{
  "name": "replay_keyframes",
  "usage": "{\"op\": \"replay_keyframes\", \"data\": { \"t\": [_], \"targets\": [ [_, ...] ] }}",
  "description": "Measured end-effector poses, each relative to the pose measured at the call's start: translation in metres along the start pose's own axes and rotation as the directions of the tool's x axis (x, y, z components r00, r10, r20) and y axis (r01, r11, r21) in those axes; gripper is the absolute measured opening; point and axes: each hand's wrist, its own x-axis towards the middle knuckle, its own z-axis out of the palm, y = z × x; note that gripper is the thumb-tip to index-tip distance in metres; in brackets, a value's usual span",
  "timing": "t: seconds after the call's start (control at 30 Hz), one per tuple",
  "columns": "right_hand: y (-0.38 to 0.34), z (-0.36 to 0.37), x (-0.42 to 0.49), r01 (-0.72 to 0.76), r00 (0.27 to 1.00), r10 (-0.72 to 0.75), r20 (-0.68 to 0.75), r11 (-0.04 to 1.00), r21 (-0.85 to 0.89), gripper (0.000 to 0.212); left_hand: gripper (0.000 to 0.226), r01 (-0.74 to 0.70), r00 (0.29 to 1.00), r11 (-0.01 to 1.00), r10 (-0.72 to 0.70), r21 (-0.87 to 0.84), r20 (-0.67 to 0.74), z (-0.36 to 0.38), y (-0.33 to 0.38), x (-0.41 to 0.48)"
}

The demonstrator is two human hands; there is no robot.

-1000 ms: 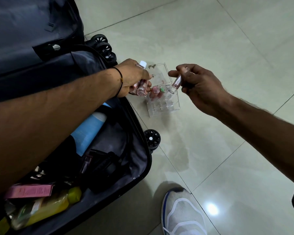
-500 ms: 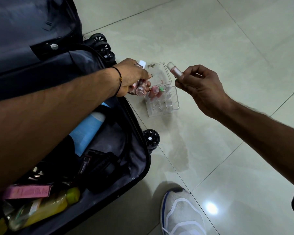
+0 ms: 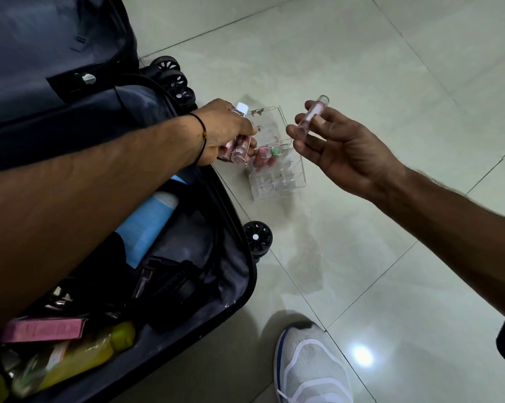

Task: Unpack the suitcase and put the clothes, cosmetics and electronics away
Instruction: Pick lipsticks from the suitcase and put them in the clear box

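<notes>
On the pale tiled floor beside the open suitcase (image 3: 241,289) sits a clear organizer (image 3: 286,181), its lid raised, with pink and green cosmetics in a few cells. The left hand (image 3: 225,129), at the organizer's left edge, grips a bunch of small pink bottles (image 3: 241,146). The right hand (image 3: 341,149), held above the organizer's right side, pinches a clear pink tube (image 3: 311,114) between thumb and fingers. A blue bottle (image 3: 146,225) lies in the suitcase.

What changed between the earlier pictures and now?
The right hand lifted the small clear pink tube away from the clear plastic compartment organiser and turned palm-up, the tube pointing up. The left hand still grips small pink bottles beside the organiser; the dark suitcase is unmoved.
</notes>
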Motion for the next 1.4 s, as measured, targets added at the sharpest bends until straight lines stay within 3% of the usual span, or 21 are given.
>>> {"op": "replay_keyframes", "data": {
  "t": [0.1, 0.2, 0.37, 0.53, 0.83, 0.97, 1.03, 1.13, 1.2, 1.3, 1.4],
  "targets": [
    [0.001, 0.000, -0.001, 0.050, 0.998, -0.053, -0.027, 0.991, -0.121, 0.049, 0.012, 0.000, 1.000, 1.000, 0.000, 0.008, -0.004, 0.000, -0.001, 0.001],
    [0.003, 0.002, -0.003, 0.141, 0.986, -0.160, -0.039, 0.945, -0.295, 0.054, 0.012, -0.005, 1.000, 1.000, 0.005, 0.006, -0.006, 0.000, -0.001, 0.002],
    [0.012, 0.006, -0.006, 0.279, 0.930, -0.367, -0.001, 0.709, -0.648, 0.042, 0.011, 0.011, 1.000, 1.000, -0.011, 0.012, -0.008, 0.000, -0.002, 0.003],
    [0.025, 0.001, -0.009, 0.293, 0.925, -0.373, 0.074, 0.577, -0.762, 0.032, 0.011, 0.005, 1.000, 1.000, -0.005, 0.003, -0.004, 0.000, -0.002, 0.002],
    [0.033, 0.000, -0.011, 0.236, 0.918, -0.390, 0.066, 0.407, -0.882, 0.024, 0.011, 0.001, 1.000, 1.000, -0.001, 0.000, 0.002, 0.001, -0.001, 0.001],
    [0.032, 0.001, -0.011, 0.274, 0.903, -0.427, 0.056, 0.470, -0.839, 0.025, 0.011, 0.004, 1.000, 1.000, -0.004, 0.000, 0.002, 0.000, -0.001, 0.001],
    [0.028, 0.002, -0.009, 0.286, 0.903, -0.429, -0.004, 0.610, -0.739, 0.023, 0.010, 0.005, 1.000, 1.000, -0.005, 0.001, 0.001, 0.001, -0.001, 0.000],
    [0.017, 0.006, -0.005, 0.203, 0.951, -0.260, -0.164, 0.932, -0.301, 0.016, 0.010, 0.005, 1.000, 1.000, -0.005, -0.005, 0.004, 0.001, -0.001, -0.001],
    [0.011, 0.005, -0.003, 0.135, 0.974, -0.140, -0.181, 0.990, -0.037, 0.020, 0.012, 0.002, 1.000, 1.000, -0.002, -0.005, 0.007, 0.001, 0.000, -0.001],
    [0.008, 0.000, -0.002, 0.074, 0.989, -0.076, -0.126, 0.997, -0.019, 0.027, 0.011, 0.000, 1.000, 1.000, 0.000, -0.004, 0.008, 0.000, -0.001, 0.000],
    [0.008, -0.007, 0.000, 0.026, 0.998, -0.036, -0.052, 0.982, -0.187, 0.007, 0.010, -0.004, 1.000, 1.000, 0.004, 0.006, 0.002, 0.001, -0.002, 0.002]
  ]
}}
